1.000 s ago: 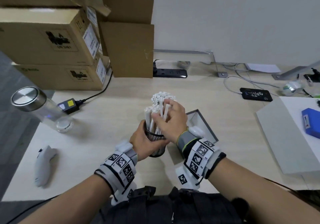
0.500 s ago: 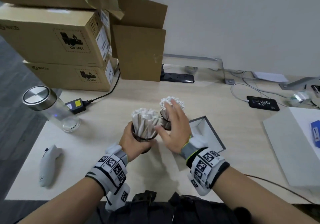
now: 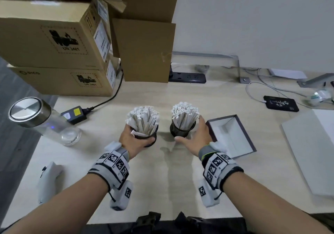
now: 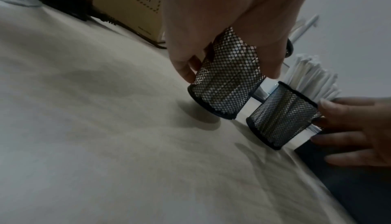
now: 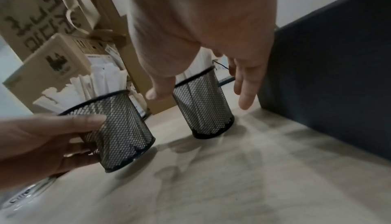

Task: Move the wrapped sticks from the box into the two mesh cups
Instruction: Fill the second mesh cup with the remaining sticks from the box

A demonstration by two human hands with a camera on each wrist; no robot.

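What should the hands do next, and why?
Probably just let go. Both mesh cups, the left cup and the right cup, stand full of wrapped sticks, and the box looks empty. The left hand grips its cup; the right hand is open beside the other. So the left hand should likely release.

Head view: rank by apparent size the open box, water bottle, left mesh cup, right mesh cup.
1. water bottle, though it sits nearer the frame edge, where wide-angle stretch may inflate it.
2. open box, close behind; that order is unsure.
3. left mesh cup and right mesh cup: alike, not ranked.
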